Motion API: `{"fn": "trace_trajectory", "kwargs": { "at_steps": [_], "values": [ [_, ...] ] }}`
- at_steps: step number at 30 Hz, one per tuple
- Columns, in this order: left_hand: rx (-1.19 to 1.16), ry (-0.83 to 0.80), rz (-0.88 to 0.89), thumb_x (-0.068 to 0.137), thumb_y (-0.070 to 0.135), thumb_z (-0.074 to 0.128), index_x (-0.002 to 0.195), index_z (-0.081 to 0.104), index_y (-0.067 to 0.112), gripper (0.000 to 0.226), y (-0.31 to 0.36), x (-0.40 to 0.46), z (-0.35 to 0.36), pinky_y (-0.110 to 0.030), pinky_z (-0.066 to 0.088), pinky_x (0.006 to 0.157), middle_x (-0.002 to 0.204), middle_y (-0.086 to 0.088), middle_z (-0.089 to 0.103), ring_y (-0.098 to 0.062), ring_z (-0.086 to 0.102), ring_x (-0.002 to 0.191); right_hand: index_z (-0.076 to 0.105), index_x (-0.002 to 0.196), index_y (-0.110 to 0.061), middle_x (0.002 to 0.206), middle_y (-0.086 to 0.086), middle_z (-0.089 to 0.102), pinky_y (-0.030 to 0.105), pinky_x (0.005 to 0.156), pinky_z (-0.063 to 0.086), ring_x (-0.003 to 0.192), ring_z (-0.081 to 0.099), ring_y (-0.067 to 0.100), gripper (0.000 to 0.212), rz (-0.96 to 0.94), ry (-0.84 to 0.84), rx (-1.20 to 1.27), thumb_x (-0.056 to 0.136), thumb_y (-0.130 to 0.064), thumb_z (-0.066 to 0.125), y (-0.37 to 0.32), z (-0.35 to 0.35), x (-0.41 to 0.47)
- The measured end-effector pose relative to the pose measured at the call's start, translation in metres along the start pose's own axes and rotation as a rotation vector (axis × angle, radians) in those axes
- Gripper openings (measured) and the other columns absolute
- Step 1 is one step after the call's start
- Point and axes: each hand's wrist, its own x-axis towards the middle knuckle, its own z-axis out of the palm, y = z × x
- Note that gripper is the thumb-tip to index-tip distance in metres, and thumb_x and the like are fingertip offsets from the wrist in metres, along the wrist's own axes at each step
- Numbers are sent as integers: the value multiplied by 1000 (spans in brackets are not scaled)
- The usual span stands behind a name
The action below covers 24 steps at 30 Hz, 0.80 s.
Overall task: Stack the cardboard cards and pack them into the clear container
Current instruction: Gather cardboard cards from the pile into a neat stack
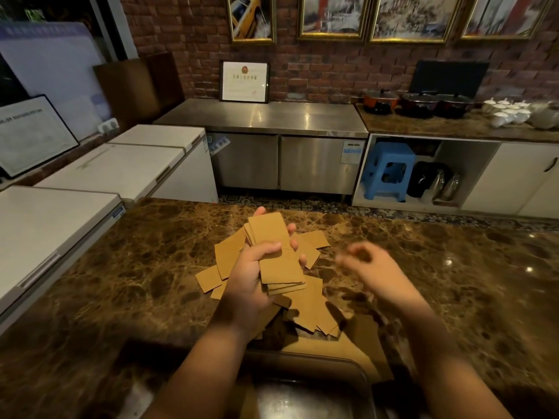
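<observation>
My left hand [251, 276] grips a stack of brown cardboard cards [276, 255], held above the marble counter with the thumb across the top card. Under and around it lies a loose pile of more cardboard cards [308, 309], spread flat on the counter. My right hand [372, 267] hovers to the right of the stack, blurred by motion, fingers apart and holding nothing. The clear container [302, 385] sits at the near edge of the counter between my forearms; its rim shows as a rounded dark outline and its inside is hard to read.
The brown marble counter [151, 267] stretches left and right of the pile. White chest freezers [60, 225] stand to the left. Beyond the counter are a steel cabinet [272, 158], a blue stool [387, 170] and pots [417, 104] on a far counter.
</observation>
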Motion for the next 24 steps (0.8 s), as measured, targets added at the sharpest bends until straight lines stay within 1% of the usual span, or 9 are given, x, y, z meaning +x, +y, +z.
{"fn": "trace_trajectory", "kwargs": {
  "at_steps": [2,4,8,11,13,15,18,20,24],
  "values": [
    [-58,7,11,80,1,63,137,58,33,65,2,0,-4,-50,56,74,111,-19,68,-30,64,85,48,140,-16,127,3,63,33,87,54,107,62,20,113,276,-121,-485,50,-76,81,27,-7,-2],
    [-146,-16,-29,85,19,68,132,61,29,48,2,0,-7,-48,57,72,107,-18,68,-30,66,85,50,135,-14,119,1,62,30,81,52,103,59,17,130,418,-226,-637,29,-82,81,47,-4,-11],
    [-190,41,-112,83,42,70,133,56,24,56,-3,2,-3,-42,55,70,107,-15,65,-28,65,85,42,139,-18,138,3,56,49,107,38,126,51,26,120,432,-136,-787,43,-82,77,69,22,-18],
    [-175,147,-125,83,34,70,138,56,18,59,-9,5,-3,-40,55,68,106,-13,65,-27,66,80,49,132,-14,126,7,64,50,103,45,117,60,27,83,404,-69,-440,67,-48,87,74,24,-15],
    [-156,169,-123,88,31,67,110,75,15,28,-12,5,-5,-37,55,65,94,-12,70,-25,67,76,63,115,-6,93,9,74,42,72,60,82,72,23,44,389,-38,-81,79,-18,83,77,16,-16],
    [-133,174,-144,93,30,62,89,80,12,25,-14,5,-9,-36,54,64,85,-11,71,-24,66,72,69,102,-4,72,3,74,34,48,53,61,70,15,15,337,-10,101,87,-6,74,73,5,-20],
    [-18,193,-220,86,28,66,102,70,6,28,-12,5,-8,-36,55,63,83,-14,68,-26,64,66,67,101,-7,81,7,73,23,42,50,58,72,12,9,253,179,389,92,-5,68,57,-14,-23],
    [49,213,-236,86,26,66,125,62,7,43,-13,8,-5,-36,54,63,90,-15,64,-27,62,69,65,110,-8,88,7,72,27,49,54,67,72,15,17,169,300,594,93,-5,66,39,-27,-23],
    [81,212,-237,91,26,66,149,47,17,62,-17,12,6,-40,55,66,115,-18,58,-28,63,79,61,117,-17,109,11,72,40,62,60,99,71,31,30,156,113,994,90,-6,67,-2,-32,-27]
  ]
}}
